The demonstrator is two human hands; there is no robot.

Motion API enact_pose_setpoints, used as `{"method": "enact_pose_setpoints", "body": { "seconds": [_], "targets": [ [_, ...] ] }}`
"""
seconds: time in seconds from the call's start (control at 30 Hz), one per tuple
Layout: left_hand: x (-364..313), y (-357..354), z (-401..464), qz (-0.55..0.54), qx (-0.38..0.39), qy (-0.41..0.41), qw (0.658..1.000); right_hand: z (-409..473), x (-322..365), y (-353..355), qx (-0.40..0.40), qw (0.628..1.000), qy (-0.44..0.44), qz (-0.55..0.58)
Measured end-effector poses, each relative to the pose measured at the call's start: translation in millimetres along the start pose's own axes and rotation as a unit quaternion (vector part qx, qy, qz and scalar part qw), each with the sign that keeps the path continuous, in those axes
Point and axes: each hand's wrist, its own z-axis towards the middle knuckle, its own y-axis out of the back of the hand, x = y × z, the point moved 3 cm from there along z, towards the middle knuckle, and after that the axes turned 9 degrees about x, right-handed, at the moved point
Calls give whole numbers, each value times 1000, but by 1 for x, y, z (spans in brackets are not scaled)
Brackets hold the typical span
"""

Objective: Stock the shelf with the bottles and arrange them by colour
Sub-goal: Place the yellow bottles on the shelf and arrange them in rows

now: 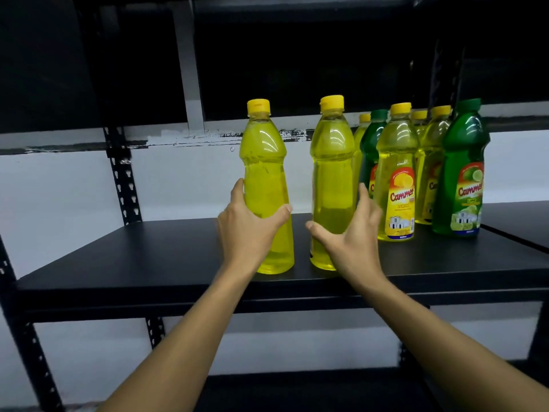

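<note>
Fingers (237, 188) of my left hand (246, 230) grip one yellow bottle (266, 185) upright on the shelf (166, 257); my right hand (350, 236) spreads loosely around its neighbour (331, 173).

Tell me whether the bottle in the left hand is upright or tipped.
Upright: the yellow bottle stands base-down on the shelf, cap on top, left hand wrapped around it.

Two upright yellow bottles (267, 188) front, yellow and green bottles (459, 171) right.
</note>
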Motion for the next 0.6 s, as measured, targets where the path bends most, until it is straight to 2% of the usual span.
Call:
{"method": "enact_pose_setpoints", "body": {
  "seconds": [0.07,0.17,0.27,0.37,0.47,0.53,0.6],
  "targets": [
    [2,-11,-23,39,3,24,999,-16,-4,-3,-9,998,2,-55],
    [8,-20,-45,98,-4,48,994,-19,-5,4,16,998,-15,-52],
    [13,-15,-43,72,18,74,995,-17,-3,14,48,998,-29,-38],
    [24,-8,-38,7,77,73,994,-19,-5,27,69,997,-19,7],
    [32,3,-35,-69,186,34,980,-20,-14,39,125,986,-67,86],
    [32,13,-29,-39,255,2,966,-18,-21,44,144,983,-92,67],
    [34,20,-21,44,261,-21,964,-16,-23,48,133,985,-106,29]
  ]
}}
